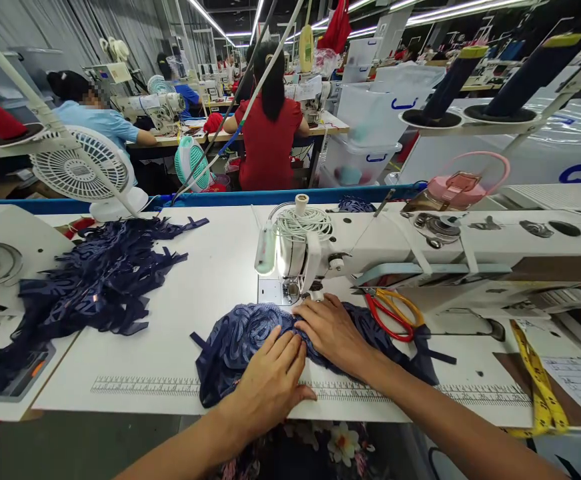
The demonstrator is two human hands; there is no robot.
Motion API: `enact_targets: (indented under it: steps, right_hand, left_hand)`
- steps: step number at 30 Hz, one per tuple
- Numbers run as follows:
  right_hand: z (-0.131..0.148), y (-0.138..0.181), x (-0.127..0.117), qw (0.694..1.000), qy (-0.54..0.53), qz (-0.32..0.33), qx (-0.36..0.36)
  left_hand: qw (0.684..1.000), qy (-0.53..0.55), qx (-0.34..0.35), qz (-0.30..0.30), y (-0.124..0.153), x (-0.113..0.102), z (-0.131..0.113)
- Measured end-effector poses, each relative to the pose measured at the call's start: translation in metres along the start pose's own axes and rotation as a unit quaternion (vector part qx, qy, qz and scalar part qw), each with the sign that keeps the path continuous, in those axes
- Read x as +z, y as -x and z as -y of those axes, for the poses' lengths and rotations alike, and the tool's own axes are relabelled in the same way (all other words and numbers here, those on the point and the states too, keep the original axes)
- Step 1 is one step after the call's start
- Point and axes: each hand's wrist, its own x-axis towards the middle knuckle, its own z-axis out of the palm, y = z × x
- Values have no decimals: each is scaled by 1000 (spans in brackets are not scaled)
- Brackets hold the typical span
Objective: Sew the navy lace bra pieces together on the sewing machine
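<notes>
While scissors [394, 316] lie near, left fingers [286, 350], together, and right fingers [315, 323], parted, touch navy fabric [227, 350].

My left hand [273, 381] and right hand [339, 335] lie on swirl-textured navy-blue fabric [235, 337] at a white sewing machine [390, 233].
The fingers of both hands are laid flat on the cloth, the right ones just in front of the needle area, my left thumb out to the side. The fabric spreads over the white counter [215, 267], covering part of a printed black ruler scale [145, 385]. Beside it, to my right, are scissors with red and orange handles [393, 325]; farther right, a yellow tape measure [534, 373] lies at the front edge. On my left sits a heap of navy fabric strips [105, 280], near a round white plastic fan [80, 163].
</notes>
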Motion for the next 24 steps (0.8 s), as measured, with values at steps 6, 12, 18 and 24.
enact_targets:
  steps: [6, 12, 18, 24]
  right_hand:
    - [-5, -8, -7, 989, -121, 80, 39]
    - [-5, -11, -2, 983, -166, 43, 68]
    - [-2, -8, 22, 990, -121, -32, 62]
    - [-7, -4, 25, 993, -84, -71, 48]
  left_hand:
    - [1000, -14, -5, 1, 7, 6, -3]
    - [1000, -11, -5, -6, 5, 5, -4]
    - [1000, 10, -18, -9, 4, 4, -7]
    - [999, 23, -29, -4, 2, 1, -7]
